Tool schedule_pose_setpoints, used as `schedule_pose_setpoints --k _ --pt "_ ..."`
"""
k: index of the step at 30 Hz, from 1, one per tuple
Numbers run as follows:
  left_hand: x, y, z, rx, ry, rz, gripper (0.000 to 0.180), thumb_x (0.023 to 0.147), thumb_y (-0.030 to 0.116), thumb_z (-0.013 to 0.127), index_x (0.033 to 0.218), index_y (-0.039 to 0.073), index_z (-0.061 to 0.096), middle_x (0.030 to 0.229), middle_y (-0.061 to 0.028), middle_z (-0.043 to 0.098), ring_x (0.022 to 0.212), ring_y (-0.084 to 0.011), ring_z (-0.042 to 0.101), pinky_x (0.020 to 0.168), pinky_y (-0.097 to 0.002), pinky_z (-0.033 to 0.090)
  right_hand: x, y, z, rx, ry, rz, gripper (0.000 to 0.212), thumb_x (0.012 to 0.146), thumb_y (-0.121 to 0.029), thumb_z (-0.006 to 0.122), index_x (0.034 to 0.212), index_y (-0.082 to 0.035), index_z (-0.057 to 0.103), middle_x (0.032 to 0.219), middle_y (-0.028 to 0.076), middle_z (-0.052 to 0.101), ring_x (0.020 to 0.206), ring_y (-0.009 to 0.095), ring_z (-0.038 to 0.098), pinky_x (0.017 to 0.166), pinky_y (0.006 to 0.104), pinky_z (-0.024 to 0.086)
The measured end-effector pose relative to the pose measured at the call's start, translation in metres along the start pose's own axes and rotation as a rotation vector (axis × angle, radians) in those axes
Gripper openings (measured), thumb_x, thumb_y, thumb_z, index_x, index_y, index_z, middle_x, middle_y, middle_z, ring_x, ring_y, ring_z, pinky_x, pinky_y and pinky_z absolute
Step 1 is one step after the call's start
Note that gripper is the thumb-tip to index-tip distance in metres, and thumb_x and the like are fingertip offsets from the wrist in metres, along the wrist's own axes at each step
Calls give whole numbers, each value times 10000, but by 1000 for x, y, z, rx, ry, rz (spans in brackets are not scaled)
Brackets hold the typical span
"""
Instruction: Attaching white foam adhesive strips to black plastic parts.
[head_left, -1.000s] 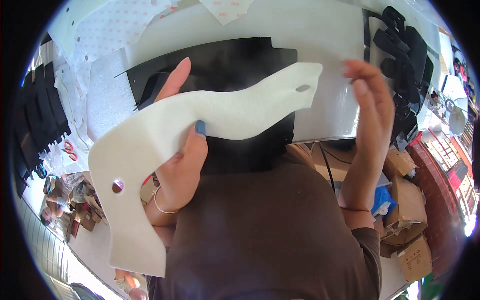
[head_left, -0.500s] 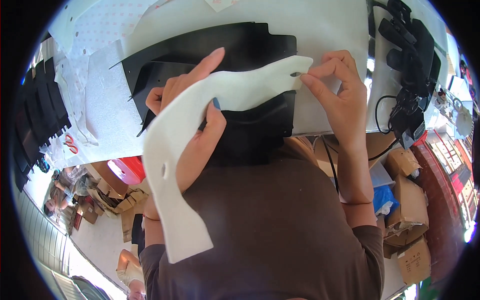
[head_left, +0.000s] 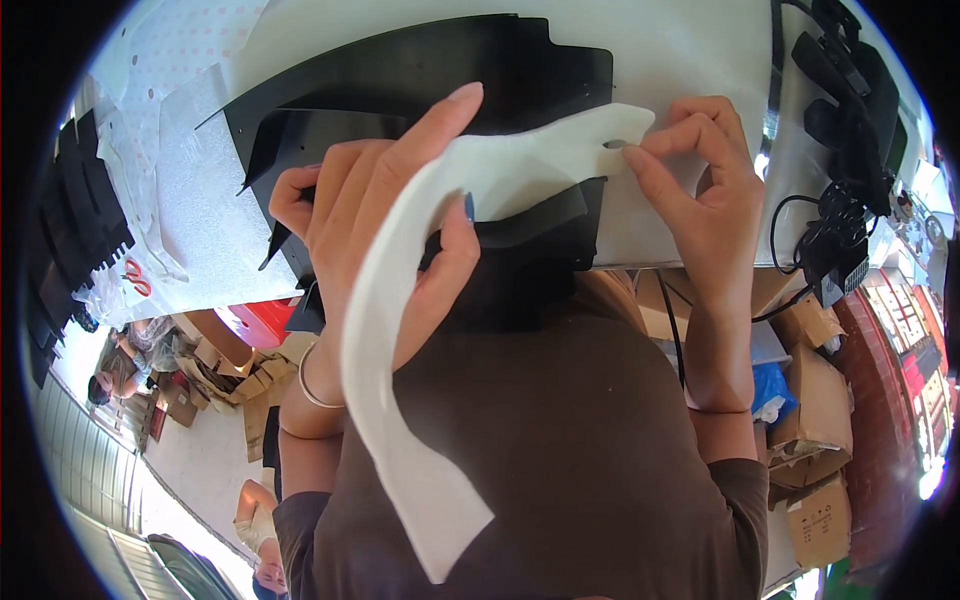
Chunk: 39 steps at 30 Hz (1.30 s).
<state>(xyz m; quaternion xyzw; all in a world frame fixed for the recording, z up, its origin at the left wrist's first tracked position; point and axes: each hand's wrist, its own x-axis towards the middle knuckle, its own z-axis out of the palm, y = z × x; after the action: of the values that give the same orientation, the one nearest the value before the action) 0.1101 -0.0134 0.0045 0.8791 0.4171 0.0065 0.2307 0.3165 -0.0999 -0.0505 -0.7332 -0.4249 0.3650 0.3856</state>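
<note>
A long, curved, soft-looking white strip [head_left: 375,345], perhaps felt or foam, hangs in front of me. My left hand [head_left: 365,220] grips it near the bend, its blue-nailed thumb on the inner edge and the index finger stretched out past the upper side. The free lower end dangles over my brown shirt. At the far right end, beside a small slit, my right hand [head_left: 710,190] pinches the strip's edge between thumb and index finger. Whether something thin is also in that pinch is too small to tell. Black shaped panels [head_left: 440,85] lie beneath on the table.
The white table [head_left: 680,60] carries red-handled scissors [head_left: 136,278] and dotted sheets [head_left: 190,45] at left. Black devices with cables [head_left: 845,160] stand at right. More black pieces [head_left: 75,200] lie far left. Cardboard boxes [head_left: 815,410] are below right; other people [head_left: 262,530] appear lower left.
The strip and both hands have shifted right in the picture. The strip's hanging part has turned more edge-on and its lower end has swung right. Both hands keep their hold.
</note>
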Motion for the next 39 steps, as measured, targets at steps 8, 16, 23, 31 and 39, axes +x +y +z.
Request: schedule_pose_setpoints --k 8,16,23,31,39 --pt "-1 0 6 104 4 -15 493 742 128 619 1232 174 605 951 3 628 921 -173 533 944 -327 263 0 2 2 -180 -63 -71 107 711 -7 716 770 -20 628 963 42 524 912 136 507 808 227 372" --pt "-2 0 10 162 22 -55 488 748 143 616 1232 204 613 937 10 631 940 -159 535 951 -323 261 3 1 4 -227 -45 -117 116 702 -34 728 770 -19 635 944 55 529 918 173 512 840 260 379" --pt "-2 1 10 159 13 -78 474 768 169 599 1240 216 606 946 -2 628 943 -164 529 967 -320 270 3 1 4 -247 -59 -121 114 704 -41 724 768 -21 633 935 54 527 927 178 513 844 267 382" --pt "0 2 5 123 -31 -98 481 769 167 590 1247 225 598 933 -9 624 923 -166 530 967 -312 289 4 0 3 -265 -75 -114 111 708 -49 721 768 -20 632 941 57 526 935 184 513 846 271 382" --pt "1 -1 5 127 -20 -74 486 777 172 588 1260 228 587 920 -7 614 881 -171 538 954 -310 320 4 -1 3 -278 -76 -111 110 711 -45 716 774 -16 630 946 62 528 950 192 513 847 272 385"
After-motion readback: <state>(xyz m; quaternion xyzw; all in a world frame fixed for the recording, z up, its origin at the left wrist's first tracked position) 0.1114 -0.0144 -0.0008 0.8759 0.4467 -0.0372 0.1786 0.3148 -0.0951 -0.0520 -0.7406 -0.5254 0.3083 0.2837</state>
